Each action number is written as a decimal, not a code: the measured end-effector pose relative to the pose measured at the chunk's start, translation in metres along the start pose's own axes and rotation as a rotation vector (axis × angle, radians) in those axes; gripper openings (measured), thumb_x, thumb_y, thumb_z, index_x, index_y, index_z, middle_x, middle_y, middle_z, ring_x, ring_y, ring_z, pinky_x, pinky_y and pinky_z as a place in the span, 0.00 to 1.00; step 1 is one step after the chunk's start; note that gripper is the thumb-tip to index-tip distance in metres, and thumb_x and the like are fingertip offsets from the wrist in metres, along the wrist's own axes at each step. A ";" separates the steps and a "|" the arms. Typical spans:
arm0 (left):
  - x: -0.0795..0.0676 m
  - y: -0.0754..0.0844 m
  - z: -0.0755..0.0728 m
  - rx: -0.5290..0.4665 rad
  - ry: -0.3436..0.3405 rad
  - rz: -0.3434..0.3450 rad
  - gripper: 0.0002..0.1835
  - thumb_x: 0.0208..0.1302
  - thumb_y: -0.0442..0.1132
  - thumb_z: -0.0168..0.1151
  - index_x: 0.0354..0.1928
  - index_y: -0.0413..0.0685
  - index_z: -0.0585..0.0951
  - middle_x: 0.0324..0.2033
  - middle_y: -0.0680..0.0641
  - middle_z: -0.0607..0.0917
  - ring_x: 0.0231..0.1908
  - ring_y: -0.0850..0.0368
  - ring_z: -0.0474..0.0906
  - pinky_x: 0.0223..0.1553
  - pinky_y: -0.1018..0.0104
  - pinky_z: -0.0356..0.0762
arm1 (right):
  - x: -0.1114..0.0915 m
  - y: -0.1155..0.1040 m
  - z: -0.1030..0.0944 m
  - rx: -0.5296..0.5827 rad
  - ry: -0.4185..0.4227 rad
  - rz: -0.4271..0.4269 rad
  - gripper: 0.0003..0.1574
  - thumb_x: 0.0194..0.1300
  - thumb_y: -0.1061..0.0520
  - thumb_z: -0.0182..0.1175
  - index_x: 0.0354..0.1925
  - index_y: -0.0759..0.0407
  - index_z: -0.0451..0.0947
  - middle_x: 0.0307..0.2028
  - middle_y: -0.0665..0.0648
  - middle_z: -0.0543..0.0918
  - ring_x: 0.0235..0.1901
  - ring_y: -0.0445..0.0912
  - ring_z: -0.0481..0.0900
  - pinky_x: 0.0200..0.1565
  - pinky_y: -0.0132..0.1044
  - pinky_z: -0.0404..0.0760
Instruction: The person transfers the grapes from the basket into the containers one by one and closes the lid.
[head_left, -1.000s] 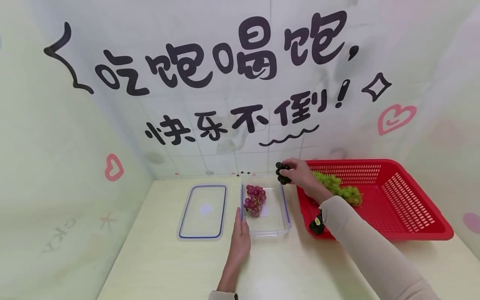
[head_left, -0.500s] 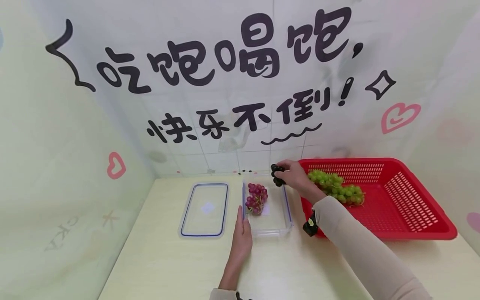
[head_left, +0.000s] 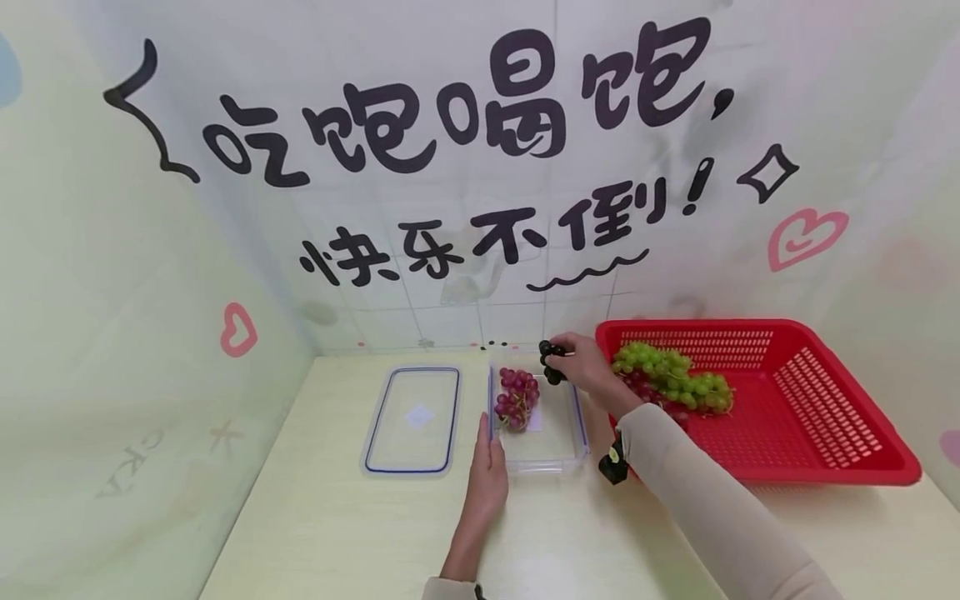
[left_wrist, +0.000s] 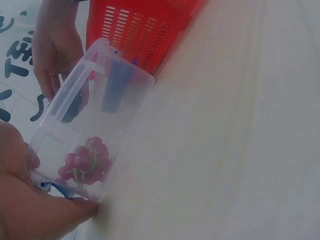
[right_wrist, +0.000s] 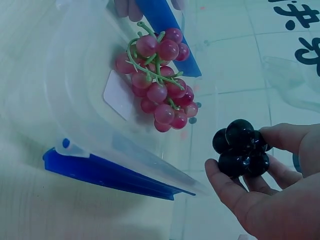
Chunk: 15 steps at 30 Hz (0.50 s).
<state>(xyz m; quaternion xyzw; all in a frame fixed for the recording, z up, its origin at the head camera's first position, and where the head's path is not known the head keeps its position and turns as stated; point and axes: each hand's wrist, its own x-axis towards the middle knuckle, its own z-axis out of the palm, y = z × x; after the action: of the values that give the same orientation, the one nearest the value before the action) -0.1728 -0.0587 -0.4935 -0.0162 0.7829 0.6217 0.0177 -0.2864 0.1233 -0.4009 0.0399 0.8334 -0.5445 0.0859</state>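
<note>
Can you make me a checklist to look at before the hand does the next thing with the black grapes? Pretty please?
The next move may be lowering them into the box, so check:

1. Black grapes held: ok, the right hand grips them.
2. Clear box steadied: ok, the left hand touches its left side.
3. Lid out of the way: ok, it lies on the table left of the box.
4. Room inside: ok, the red grapes sit toward the left, with bare floor to their right.
5. Black grapes fully over the opening: cannot tell, they are near its far edge.
</note>
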 end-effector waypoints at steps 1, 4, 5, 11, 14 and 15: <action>0.000 0.000 0.000 0.001 -0.001 0.001 0.29 0.81 0.38 0.31 0.79 0.42 0.44 0.77 0.34 0.48 0.75 0.35 0.44 0.75 0.41 0.43 | 0.000 0.001 0.001 -0.001 0.006 0.002 0.19 0.72 0.61 0.57 0.60 0.62 0.75 0.56 0.67 0.79 0.48 0.56 0.80 0.55 0.47 0.83; 0.001 0.000 0.000 0.004 -0.002 0.004 0.29 0.81 0.38 0.31 0.79 0.42 0.44 0.77 0.34 0.48 0.75 0.35 0.44 0.75 0.41 0.43 | 0.001 0.003 0.006 -0.016 0.021 -0.002 0.20 0.71 0.62 0.58 0.60 0.63 0.74 0.56 0.67 0.79 0.49 0.56 0.80 0.54 0.46 0.84; 0.001 0.000 0.000 0.005 -0.002 0.004 0.29 0.81 0.37 0.31 0.79 0.42 0.44 0.77 0.34 0.48 0.75 0.35 0.44 0.75 0.41 0.43 | 0.001 0.003 0.008 -0.011 0.026 0.003 0.20 0.71 0.62 0.58 0.60 0.63 0.74 0.56 0.67 0.79 0.49 0.56 0.80 0.54 0.47 0.84; 0.001 -0.001 0.000 0.007 -0.006 0.006 0.29 0.81 0.37 0.31 0.79 0.41 0.44 0.77 0.34 0.47 0.76 0.35 0.43 0.75 0.40 0.43 | 0.000 0.006 0.017 -0.010 0.059 0.034 0.23 0.70 0.63 0.59 0.62 0.63 0.74 0.59 0.68 0.77 0.55 0.58 0.79 0.57 0.49 0.82; 0.001 -0.001 0.000 0.007 -0.009 0.009 0.29 0.81 0.37 0.31 0.79 0.41 0.44 0.77 0.34 0.48 0.76 0.35 0.44 0.75 0.40 0.44 | -0.001 0.006 0.019 -0.016 0.063 0.039 0.22 0.70 0.63 0.58 0.61 0.63 0.74 0.60 0.68 0.77 0.55 0.58 0.78 0.57 0.50 0.82; 0.001 -0.001 0.000 0.004 -0.010 0.009 0.29 0.81 0.37 0.31 0.79 0.41 0.44 0.77 0.34 0.48 0.76 0.36 0.44 0.75 0.40 0.44 | -0.001 0.006 0.019 -0.017 0.061 0.039 0.22 0.70 0.63 0.58 0.61 0.63 0.74 0.60 0.68 0.77 0.55 0.58 0.78 0.57 0.50 0.81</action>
<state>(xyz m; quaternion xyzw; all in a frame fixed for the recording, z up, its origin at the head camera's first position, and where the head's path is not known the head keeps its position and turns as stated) -0.1738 -0.0591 -0.4949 -0.0097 0.7841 0.6202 0.0190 -0.2830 0.1084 -0.4134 0.0719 0.8394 -0.5339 0.0716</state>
